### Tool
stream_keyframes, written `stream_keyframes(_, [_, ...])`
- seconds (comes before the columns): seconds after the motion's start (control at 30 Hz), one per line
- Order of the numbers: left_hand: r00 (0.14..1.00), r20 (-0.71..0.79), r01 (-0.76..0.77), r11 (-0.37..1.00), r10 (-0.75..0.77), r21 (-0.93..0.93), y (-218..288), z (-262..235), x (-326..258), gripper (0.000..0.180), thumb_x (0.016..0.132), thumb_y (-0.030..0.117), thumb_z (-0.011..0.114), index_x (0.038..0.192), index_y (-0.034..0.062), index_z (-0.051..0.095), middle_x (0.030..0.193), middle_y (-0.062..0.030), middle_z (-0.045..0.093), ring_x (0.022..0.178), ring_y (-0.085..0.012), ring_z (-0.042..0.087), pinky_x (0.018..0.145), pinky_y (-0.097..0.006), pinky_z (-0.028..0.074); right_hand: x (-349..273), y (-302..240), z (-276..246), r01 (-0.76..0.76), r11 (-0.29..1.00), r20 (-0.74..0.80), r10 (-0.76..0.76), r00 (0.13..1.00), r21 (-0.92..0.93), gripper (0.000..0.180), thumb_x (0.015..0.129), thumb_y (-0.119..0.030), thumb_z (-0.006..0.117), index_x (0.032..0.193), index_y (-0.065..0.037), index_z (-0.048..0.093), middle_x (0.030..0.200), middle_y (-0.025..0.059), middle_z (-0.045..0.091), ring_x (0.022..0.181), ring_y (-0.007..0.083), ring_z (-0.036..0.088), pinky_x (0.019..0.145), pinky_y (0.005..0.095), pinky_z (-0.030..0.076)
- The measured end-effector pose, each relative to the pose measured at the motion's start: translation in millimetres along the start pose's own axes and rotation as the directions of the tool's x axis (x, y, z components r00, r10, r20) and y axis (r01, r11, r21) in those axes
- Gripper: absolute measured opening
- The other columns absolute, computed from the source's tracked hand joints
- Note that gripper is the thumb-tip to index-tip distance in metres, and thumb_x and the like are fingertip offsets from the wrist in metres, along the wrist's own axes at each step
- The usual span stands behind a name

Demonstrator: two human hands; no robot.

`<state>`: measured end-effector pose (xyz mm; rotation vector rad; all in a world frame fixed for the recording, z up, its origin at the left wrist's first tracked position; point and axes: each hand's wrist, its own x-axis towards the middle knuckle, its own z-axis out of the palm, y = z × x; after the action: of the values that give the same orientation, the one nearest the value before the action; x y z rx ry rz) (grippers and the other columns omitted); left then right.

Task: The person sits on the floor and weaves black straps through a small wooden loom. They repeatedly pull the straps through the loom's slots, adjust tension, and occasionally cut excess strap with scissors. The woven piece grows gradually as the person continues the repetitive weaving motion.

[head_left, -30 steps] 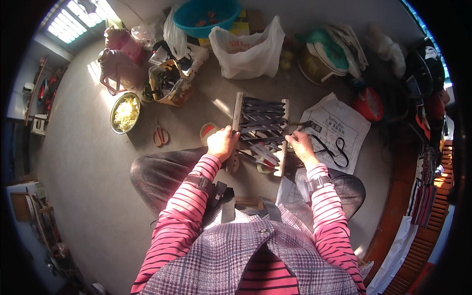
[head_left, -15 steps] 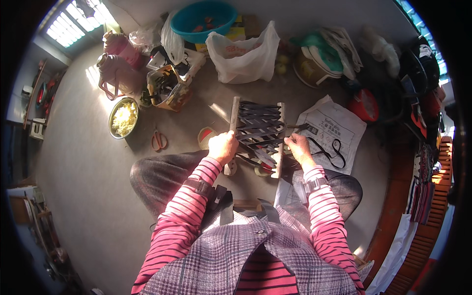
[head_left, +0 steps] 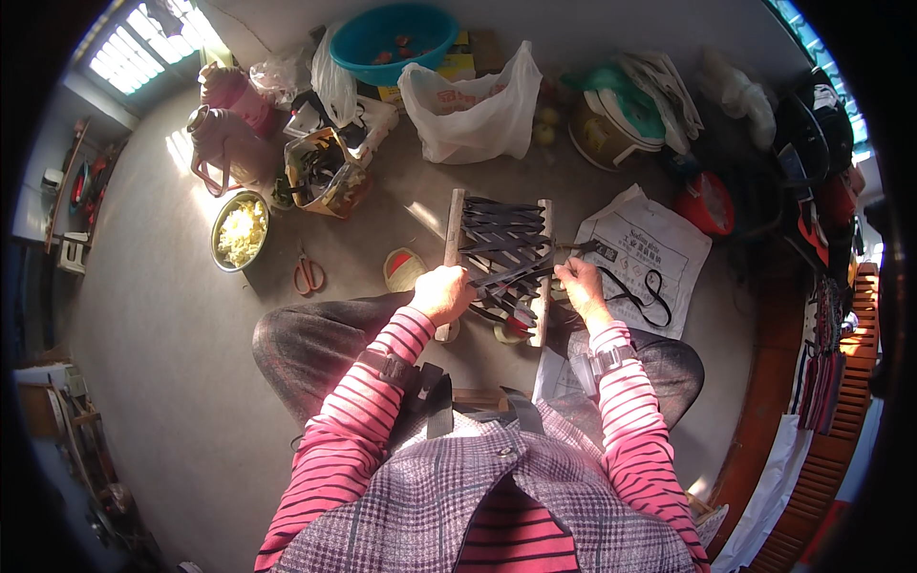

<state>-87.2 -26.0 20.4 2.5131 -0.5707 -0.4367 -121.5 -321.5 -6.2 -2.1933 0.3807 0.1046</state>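
A wooden frame (head_left: 455, 224) with two upright rails lies on the floor in front of my knees, laced across with dark rubber strips (head_left: 504, 246). My left hand (head_left: 443, 293) grips the left rail near its lower end. At the right rail, my right hand (head_left: 580, 284) pinches the end of one dark strip. More loose black strips (head_left: 642, 289) lie on a white printed bag (head_left: 650, 250) just right of the frame.
Red-handled scissors (head_left: 308, 275) and a metal bowl of yellowish pieces (head_left: 239, 230) lie to the left. A basket of tools (head_left: 325, 174), a pink flask (head_left: 225, 143), a white plastic bag (head_left: 473, 116) and a teal basin (head_left: 394, 40) stand beyond. A wooden slatted edge (head_left: 841, 401) runs along the right.
The view has shifted slightly. Both hands stay on the frame; my right hand has crept a little along the right rail with its strip.
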Motion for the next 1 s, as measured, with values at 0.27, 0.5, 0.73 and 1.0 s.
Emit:
stream_keyframes(0.27, [0.992,0.027,-0.113,0.958,0.124,-0.265,5,-5,1,0.022,0.074,0.017,0.062,0.072,-0.0041,0.061,0.068,-0.0234,0.059,0.067,-0.0393,0.061,0.063,-0.044,0.049,-2,-11,-8,-0.013,0.998,0.001,0.013,1.0,0.055,0.027,0.085,-0.023,0.068,0.071,-0.002,0.06,0.058,0.0031,0.061,0.056,0.0113,0.056,0.057,0.0297,0.045])
stream_keyframes(0.5, [0.961,0.224,-0.041,0.886,0.162,-0.462,17,-23,-1,0.023,0.076,0.016,0.062,0.076,-0.0061,0.063,0.064,-0.0169,0.062,0.058,-0.0238,0.062,0.059,-0.037,0.05,-4,-14,-5,0.03,0.994,-0.001,-0.03,1.0,0.11,0.026,0.085,-0.021,0.068,0.071,-0.002,0.059,0.059,0.0018,0.06,0.056,0.0086,0.056,0.056,0.0279,0.045])
stream_keyframes(0.73, [0.939,0.339,0.171,0.784,0.053,-0.596,21,-26,-2,0.018,0.081,0.012,0.062,0.077,-0.0058,0.063,0.068,-0.0089,0.066,0.065,-0.0161,0.067,0.055,-0.029,0.054,-5,-24,-15,0.015,0.997,-0.003,-0.015,1.0,0.076,0.026,0.085,-0.021,0.069,0.072,-0.001,0.059,0.059,0.0011,0.059,0.057,0.0082,0.056,0.056,0.0276,0.045])
stream_keyframes(1.0, [0.976,0.214,0.143,0.842,-0.034,-0.521,10,-16,1,0.015,0.079,0.008,0.062,0.073,-0.0056,0.061,0.069,-0.0105,0.067,0.06,-0.0167,0.068,0.054,-0.029,0.054,-18,-56,-29,-0.049,0.964,0.297,-0.031,0.954,0.26,0.025,0.086,-0.02,0.069,0.07,-0.006,0.056,0.062,-0.0044,0.052,0.056,0.0039,0.047,0.049,0.0211,0.037])
